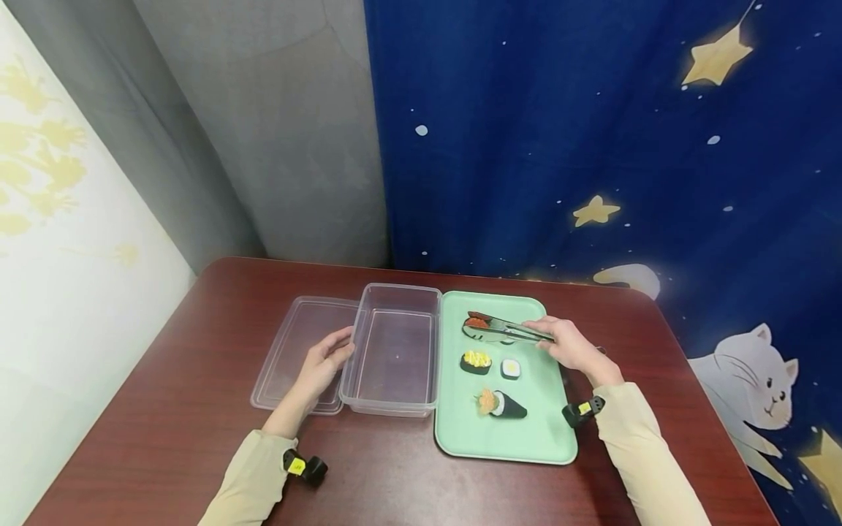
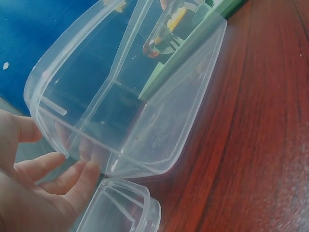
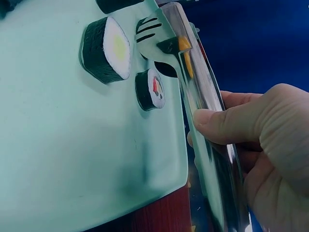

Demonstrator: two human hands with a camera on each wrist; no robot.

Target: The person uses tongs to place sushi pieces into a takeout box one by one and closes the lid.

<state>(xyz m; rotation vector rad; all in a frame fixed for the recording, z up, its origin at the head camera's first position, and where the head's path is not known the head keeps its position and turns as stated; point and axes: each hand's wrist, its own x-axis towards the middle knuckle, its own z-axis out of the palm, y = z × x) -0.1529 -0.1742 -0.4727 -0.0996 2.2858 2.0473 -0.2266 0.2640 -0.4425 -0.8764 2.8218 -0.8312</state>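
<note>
My right hand (image 1: 567,343) holds metal tongs (image 3: 205,96) above the green tray, thumb on one arm of them. Between the tong ends shows an orange-red sushi piece (image 1: 476,322). Just below lie a yellow-topped sushi piece (image 1: 476,361) and a white-and-yellow roll (image 1: 510,369). A smaller roll (image 3: 150,90) with a red centre shows beside the tongs in the right wrist view. Nearer me lies a dark cone-shaped hand roll (image 1: 509,406). With extended fingers, my left hand (image 1: 324,365) touches the left wall of a clear plastic box (image 2: 159,166).
The green tray (image 1: 460,438) stands right beside the box, on a dark red wooden table (image 1: 388,467). A clear lid (image 1: 289,365) lies left of the box, partly beneath my left forearm. Grey and blue curtains (image 1: 473,146) hang behind the table.
</note>
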